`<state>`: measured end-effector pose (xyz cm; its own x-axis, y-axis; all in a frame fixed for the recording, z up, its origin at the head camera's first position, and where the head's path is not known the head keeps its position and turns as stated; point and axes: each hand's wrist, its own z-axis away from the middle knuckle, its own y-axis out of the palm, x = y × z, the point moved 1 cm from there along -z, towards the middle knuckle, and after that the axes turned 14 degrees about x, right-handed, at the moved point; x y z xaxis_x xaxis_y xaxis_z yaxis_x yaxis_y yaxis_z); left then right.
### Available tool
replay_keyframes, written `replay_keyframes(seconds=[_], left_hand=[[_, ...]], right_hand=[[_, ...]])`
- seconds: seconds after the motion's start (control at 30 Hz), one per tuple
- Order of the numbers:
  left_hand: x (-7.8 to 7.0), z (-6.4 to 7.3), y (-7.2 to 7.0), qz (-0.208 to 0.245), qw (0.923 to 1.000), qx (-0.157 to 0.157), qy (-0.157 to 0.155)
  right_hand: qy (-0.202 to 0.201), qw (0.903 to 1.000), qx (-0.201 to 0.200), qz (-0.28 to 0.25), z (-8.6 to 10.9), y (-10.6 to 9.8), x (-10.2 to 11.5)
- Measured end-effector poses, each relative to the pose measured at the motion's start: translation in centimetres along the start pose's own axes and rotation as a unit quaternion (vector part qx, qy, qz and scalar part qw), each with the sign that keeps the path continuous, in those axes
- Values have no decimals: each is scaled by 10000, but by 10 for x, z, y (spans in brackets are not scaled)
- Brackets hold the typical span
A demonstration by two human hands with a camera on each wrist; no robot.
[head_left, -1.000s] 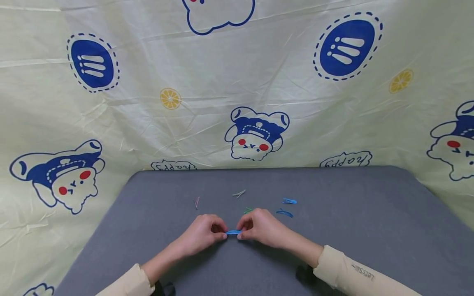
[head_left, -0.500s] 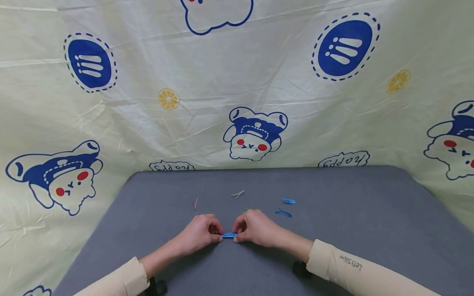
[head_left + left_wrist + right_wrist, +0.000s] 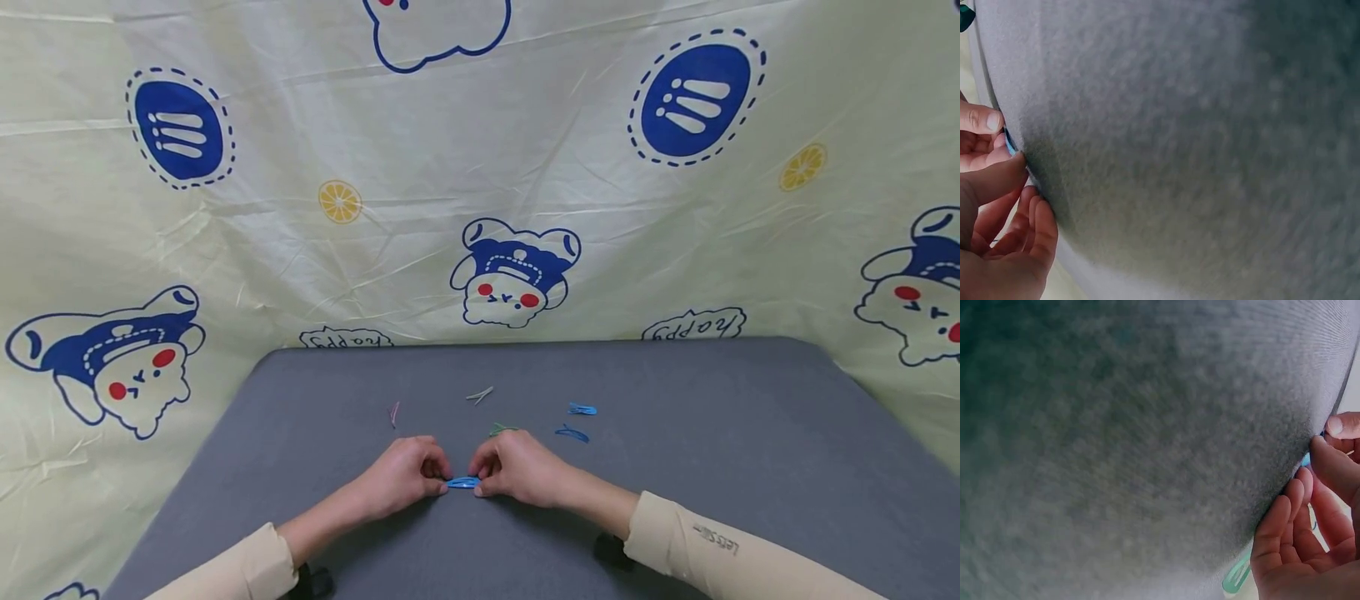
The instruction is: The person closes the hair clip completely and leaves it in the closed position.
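Sleeve fabric, pale and cuffed, runs in from the left to the person's left hand. Just beyond that hand a pink clip lies on the grey surface, its two arms splayed. Thumb and fingers of the left hand pinch one end of a blue hairclip; the other fingers bend loosely in the left wrist view. That hairclip spans the gap between the hands, its length running left to right; whether it touches the surface cannot be told. The step in hand looks to be a two-handed working of this piece, perhaps pressing or bending it by its ends. The next move seems to call for an even hold at both tips and steady pressure, since so slim a piece could slip or spring sideways. Farther back lies a grey clip in a V, then a green clip, partly hidden behind the right hand. Thumb and fingers of that hand pinch the hairclip's other end. Farther right, a darker blue clip and a lighter blue clip lie near each other, apart from the fingers.
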<state>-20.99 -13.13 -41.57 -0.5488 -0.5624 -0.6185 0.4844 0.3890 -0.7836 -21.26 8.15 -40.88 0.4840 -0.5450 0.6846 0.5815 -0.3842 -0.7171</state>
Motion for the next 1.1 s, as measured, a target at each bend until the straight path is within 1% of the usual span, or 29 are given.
replay_keyframes(seconds=[0.17,0.27,0.37,0.6,0.8,1.0,1.1], left_hand=[[-1,1,-3,23,9999,161,40],[-1,2,-4,45,9998,178,72],[-2,2,-6,71,9999,120,57],[-4,0,-11,-55,9998,-178,35],[-2,-7,-22,-108,9987,-496,-82],[1,-19,-33,110,9966,-772,-270],[2,-25,-39,273,9942,-972,-383]], right_hand=[[14,9999,88,-133,7,-3,-1],[44,9997,102,-228,13,-6,-1],[53,9994,86,-346,19,-9,-1],[111,9986,48,-510,32,-20,-1],[100,9992,6,-383,39,-32,-4],[137,9994,-196,-233,37,-45,-8],[169,9994,-282,-45,34,-51,-9]])
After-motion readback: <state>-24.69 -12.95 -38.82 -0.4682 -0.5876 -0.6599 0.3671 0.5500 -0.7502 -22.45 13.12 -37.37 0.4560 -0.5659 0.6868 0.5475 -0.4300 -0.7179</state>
